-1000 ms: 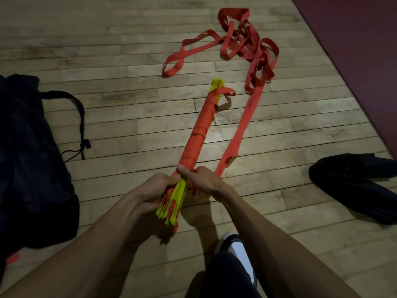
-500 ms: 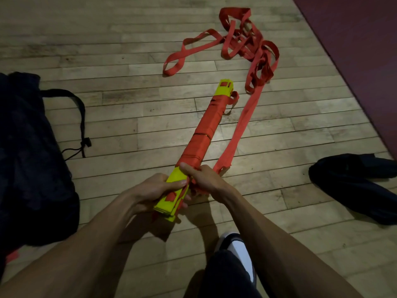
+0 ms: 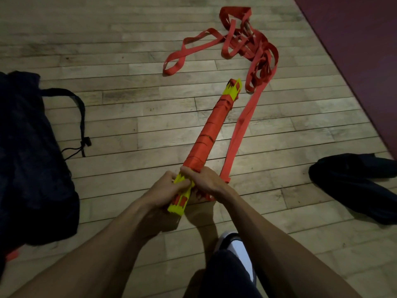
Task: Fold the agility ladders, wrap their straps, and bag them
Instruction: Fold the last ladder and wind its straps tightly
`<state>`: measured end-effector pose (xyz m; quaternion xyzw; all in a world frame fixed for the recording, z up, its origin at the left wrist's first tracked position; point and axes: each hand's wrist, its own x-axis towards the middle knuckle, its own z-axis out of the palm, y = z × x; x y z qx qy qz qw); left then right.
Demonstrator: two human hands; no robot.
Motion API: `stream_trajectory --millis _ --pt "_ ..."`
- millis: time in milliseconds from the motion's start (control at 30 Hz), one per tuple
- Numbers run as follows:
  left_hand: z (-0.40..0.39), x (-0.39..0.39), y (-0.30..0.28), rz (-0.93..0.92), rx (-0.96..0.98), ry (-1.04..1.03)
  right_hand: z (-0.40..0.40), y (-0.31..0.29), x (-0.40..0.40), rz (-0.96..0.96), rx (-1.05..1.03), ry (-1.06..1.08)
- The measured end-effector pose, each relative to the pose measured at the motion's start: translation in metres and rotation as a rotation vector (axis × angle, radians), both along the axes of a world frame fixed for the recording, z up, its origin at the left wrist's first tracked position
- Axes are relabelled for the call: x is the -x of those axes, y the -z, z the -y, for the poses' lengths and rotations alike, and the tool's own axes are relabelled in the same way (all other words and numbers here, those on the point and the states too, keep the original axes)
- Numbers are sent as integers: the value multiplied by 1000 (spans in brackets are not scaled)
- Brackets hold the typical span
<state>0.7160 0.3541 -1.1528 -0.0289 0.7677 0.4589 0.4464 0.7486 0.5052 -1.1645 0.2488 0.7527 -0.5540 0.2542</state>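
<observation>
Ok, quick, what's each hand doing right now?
Left hand: closed, gripping the yellow end of the rung bundle.
Right hand: closed around the bundle where the red strap wrap ends.

No words, labels, brand marks or numbers can be read anywhere here; the dim light shows only plain, unmarked surfaces.

Dark bag [image 3: 32, 158] cut off at left edge; ladder bundle [image 3: 206, 143] midsection hidden under both hands.
</observation>
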Motion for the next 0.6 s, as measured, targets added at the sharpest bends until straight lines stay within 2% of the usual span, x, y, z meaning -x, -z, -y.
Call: stream_trajectory --millis 100,133,200,300,333,400,433,467,533,600 --pt "16 2 -4 335 -273 -174 0 -3 -2 -29 134 61" --pt "18 0 -6 378 -300 -188 0 -4 -1 -41 159 70" --pt "19 0 -7 350 -315 -209 1 -6 2 -53 164 64" --pt "17 2 3 116 -181 -177 1 -8 6 -61 49 -59" --pt "15 2 8 -31 -40 -89 2 -8 6 -66 7 -102" --pt "11 -1 16 -337 359 76 8 -7 7 -54 -21 -109" --pt "8 -4 13 -427 493 111 10 -6 7 -43 -15 -79" --pt "6 -7 12 -463 524 109 11 -2 7 -43 -15 -53" --pt "6 -8 18 -349 359 66 7 1 5 -86 -74 -52" --pt "14 -1 19 -65 4 -70 2 3 2 -88 -60 -32"
